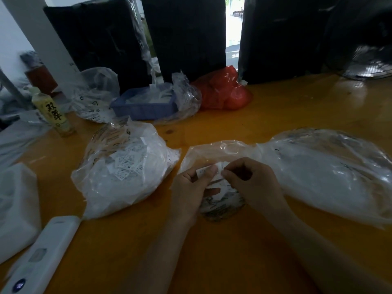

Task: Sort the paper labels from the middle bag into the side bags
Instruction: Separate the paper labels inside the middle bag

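A small clear middle bag (214,153) lies on the orange table (244,124), with printed paper labels (220,203) showing under my hands. My left hand (191,187) holds a small stack of white labels (203,172) between thumb and fingers. My right hand (248,177) pinches the edge of the top label with curled fingers. To the left sits a full clear bag (125,166) with labels visible at its top. A larger clear bag (331,177) lies to the right.
A white remote-like device (42,255) lies at the front left beside a white box (17,209). Further back stand a yellow bottle (52,111), a blue basket (144,105), another clear bag (95,92), a red bag (224,92) and dark boards (184,35).
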`<state>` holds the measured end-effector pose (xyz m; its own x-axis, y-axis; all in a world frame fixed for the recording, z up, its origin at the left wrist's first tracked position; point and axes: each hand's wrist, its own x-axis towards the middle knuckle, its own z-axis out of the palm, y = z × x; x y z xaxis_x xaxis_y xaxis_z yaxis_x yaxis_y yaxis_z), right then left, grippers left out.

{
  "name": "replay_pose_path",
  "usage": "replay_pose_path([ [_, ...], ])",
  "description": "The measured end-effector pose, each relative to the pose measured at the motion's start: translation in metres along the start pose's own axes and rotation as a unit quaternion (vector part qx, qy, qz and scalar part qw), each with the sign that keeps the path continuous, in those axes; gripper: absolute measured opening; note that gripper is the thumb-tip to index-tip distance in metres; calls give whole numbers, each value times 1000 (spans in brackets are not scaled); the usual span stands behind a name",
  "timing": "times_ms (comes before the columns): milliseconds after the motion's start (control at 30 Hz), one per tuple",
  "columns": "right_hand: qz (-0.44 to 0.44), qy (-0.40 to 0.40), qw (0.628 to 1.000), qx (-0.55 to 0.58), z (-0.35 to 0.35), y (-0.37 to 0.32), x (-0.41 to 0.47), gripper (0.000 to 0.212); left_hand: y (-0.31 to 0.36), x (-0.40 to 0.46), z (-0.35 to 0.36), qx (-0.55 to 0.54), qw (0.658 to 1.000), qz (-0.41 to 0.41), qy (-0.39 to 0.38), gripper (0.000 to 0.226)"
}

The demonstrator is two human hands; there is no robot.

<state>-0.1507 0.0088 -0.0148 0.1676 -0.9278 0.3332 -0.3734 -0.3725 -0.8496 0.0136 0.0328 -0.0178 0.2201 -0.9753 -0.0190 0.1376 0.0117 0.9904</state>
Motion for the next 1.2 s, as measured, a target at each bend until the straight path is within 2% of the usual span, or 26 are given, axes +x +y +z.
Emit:
replay_pose_path([
  [200,-32,-35,999,26,-2,-9,-1,3,5,-4,2,-6,1000,3,-26,30],
  [367,-37,-25,999,11,-2,-2,0,6,7,-3,2,33,999,15,-41,22],
  [500,-30,1,999,15,-8,-2,2,9,9,-1,-6,129,986,91,-43,18],
  [600,-12,27,998,50,-12,-2,4,10,15,-2,-9,189,969,160,11,26],
  [667,-2,41,997,62,-16,-1,6,10,26,-1,-18,242,931,261,79,27],
  [733,-6,63,997,43,-22,0,8,12,38,6,-42,320,839,391,202,20],
  [767,-8,78,997,21,-26,0,9,16,44,12,-58,351,791,421,271,16],
  [800,-8,93,996,-6,-31,1,12,19,50,16,-75,368,761,415,335,15],
  [833,-6,106,994,-35,-36,1,14,21,55,19,-89,372,753,385,383,16],
  [900,-7,113,988,-103,-45,3,19,16,56,22,-107,387,756,310,427,18],
  [967,-16,105,978,-179,-52,7,21,3,51,25,-112,423,762,259,417,18],
  [1067,40,67,951,-298,-61,12,22,15,46,27,-107,467,778,206,366,19],
  [1133,99,23,918,-383,-68,19,23,25,42,29,-104,495,777,198,336,25],
  [1200,136,-5,898,-419,-72,24,25,30,41,30,-101,505,781,193,314,33],
])
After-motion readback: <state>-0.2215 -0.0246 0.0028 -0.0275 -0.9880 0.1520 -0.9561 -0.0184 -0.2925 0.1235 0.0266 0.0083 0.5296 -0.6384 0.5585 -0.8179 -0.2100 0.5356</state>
